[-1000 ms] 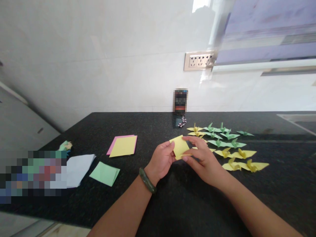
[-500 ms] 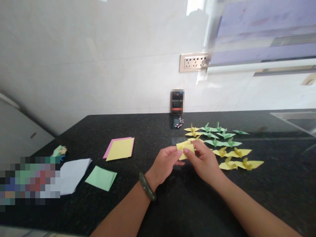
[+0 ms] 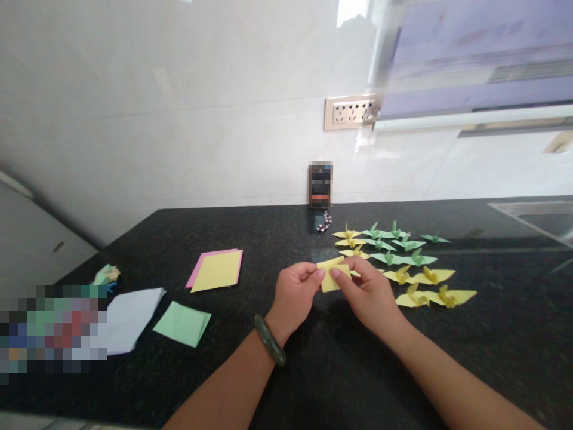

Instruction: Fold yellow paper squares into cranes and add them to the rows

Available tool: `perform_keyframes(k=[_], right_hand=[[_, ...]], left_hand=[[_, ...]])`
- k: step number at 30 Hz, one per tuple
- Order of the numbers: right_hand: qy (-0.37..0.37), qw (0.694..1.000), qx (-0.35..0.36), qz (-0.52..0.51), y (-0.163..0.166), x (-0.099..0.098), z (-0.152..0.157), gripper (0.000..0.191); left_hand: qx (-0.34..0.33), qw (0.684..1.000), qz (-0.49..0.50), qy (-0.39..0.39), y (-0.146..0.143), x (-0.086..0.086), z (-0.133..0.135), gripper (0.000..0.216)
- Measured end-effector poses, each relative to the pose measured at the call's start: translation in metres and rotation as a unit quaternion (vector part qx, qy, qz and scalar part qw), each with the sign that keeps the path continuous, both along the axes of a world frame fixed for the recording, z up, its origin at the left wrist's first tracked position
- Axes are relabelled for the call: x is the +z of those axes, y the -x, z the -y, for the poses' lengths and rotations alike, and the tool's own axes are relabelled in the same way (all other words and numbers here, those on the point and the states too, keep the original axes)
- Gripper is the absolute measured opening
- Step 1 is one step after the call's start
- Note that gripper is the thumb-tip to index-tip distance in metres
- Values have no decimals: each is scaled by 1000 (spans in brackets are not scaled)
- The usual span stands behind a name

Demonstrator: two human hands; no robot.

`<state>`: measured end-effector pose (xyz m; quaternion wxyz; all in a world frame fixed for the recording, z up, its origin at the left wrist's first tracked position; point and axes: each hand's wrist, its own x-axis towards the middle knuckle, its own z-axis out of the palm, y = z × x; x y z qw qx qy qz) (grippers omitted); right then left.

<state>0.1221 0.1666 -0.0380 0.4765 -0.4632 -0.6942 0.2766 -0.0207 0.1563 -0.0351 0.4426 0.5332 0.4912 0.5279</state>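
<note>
Both hands meet in the air just above the counter, each pinching one end of the same piece. The left hand (image 3: pixel 293 292) grips the left edge of a small folded yellow paper (image 3: pixel 333 276) between thumb and forefinger, its other fingers curled under. The right hand (image 3: pixel 369 292) nips the right part of the paper from the other side, thumb on top. The paper sits between the two sets of fingertips, roughly level, and reads as a narrow doubled strip (how many layers it has I cannot tell). A dark green bangle (image 3: pixel 270 340) circles the left wrist.

Below them lies a black speckled stone counter (image 3: pixel 358 370) that runs back to a pale tiled wall. Just beyond and to the right of the right hand stand rows of small folded paper cranes (image 3: pixel 403 263), yellow ones nearest and green ones behind, close together.

Well to the left of the hands rests a flat yellow sheet on a pink sheet (image 3: pixel 217 270), with the pink showing along its edges. Nearer the counter's front edge lie a folded light green sheet (image 3: pixel 181 323) and, just beside it, a white sheet (image 3: pixel 129 310).

At the wall stands a small dark upright object (image 3: pixel 320 184) (blurred out), with a short string of beads (image 3: pixel 324 222) at its foot. Above it a cream socket strip (image 3: pixel 350 112) is set into the tiles.
</note>
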Motion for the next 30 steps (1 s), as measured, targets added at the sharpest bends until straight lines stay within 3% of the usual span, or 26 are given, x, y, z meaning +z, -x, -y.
perform_keyframes(k=[8, 30], right_hand=[[26, 999, -48, 0, 0, 2, 1, 24], [2, 997, -59, 45, -1, 2, 2, 25]], left_hand=[[-35, 999, 0, 10, -3, 1, 3, 25], [-27, 993, -114, -24, -1, -3, 5, 33]])
